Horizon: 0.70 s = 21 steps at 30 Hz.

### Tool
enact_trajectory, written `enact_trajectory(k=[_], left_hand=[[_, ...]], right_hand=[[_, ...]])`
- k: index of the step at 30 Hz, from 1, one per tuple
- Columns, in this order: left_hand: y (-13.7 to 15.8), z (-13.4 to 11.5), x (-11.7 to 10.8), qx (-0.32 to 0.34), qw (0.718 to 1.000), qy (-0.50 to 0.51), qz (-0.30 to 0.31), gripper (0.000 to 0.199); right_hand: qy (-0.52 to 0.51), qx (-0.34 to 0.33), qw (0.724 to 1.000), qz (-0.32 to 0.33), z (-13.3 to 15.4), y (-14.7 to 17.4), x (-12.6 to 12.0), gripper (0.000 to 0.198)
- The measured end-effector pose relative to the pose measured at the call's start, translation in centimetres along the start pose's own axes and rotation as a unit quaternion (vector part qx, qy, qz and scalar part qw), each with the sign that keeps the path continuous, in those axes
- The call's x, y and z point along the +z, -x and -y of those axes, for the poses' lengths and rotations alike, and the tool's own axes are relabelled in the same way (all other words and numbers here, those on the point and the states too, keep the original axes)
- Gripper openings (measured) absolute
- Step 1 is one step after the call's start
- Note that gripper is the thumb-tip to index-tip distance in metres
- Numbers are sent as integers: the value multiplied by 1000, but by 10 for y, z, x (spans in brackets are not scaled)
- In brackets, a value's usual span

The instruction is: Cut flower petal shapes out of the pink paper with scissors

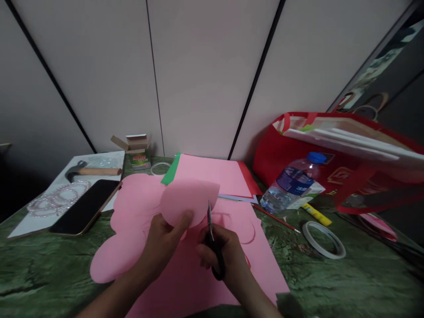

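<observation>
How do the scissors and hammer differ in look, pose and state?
The scissors are black-handled; the hammer is wooden-handled. The scissors are in the right hand; the hammer lies on a white sheet. The scissors point forward; the hammer lies sideways. Both are handled tools.

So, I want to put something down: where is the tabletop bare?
Front left: bare tabletop nearer than the phone, left of the pink cutout. Front right: another patch nearer than the tape roll, right of the pink sheet. The back is crowded: paper stack, bottle, red bag.
</observation>
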<state>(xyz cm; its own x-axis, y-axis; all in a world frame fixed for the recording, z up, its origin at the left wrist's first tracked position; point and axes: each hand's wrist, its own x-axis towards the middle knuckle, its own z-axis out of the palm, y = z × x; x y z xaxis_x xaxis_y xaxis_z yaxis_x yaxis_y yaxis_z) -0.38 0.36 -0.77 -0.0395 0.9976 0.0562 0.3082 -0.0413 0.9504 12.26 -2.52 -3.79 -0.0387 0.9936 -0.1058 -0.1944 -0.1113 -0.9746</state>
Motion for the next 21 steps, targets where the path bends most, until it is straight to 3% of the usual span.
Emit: enact_trajectory(k=[8, 14, 21], left_hand=[[4, -11, 3, -20, 998, 63, 12, 26], [8, -12, 7, -37, 997, 60, -7, 25], [7, -13, 6, -29, 998, 48, 20, 25]], right_hand=[[-1, -19, 999, 48, 0, -1, -3, 27], [20, -59, 998, 32, -2, -3, -8, 31], [38, -65, 997, 32, -2, -3, -8, 31]])
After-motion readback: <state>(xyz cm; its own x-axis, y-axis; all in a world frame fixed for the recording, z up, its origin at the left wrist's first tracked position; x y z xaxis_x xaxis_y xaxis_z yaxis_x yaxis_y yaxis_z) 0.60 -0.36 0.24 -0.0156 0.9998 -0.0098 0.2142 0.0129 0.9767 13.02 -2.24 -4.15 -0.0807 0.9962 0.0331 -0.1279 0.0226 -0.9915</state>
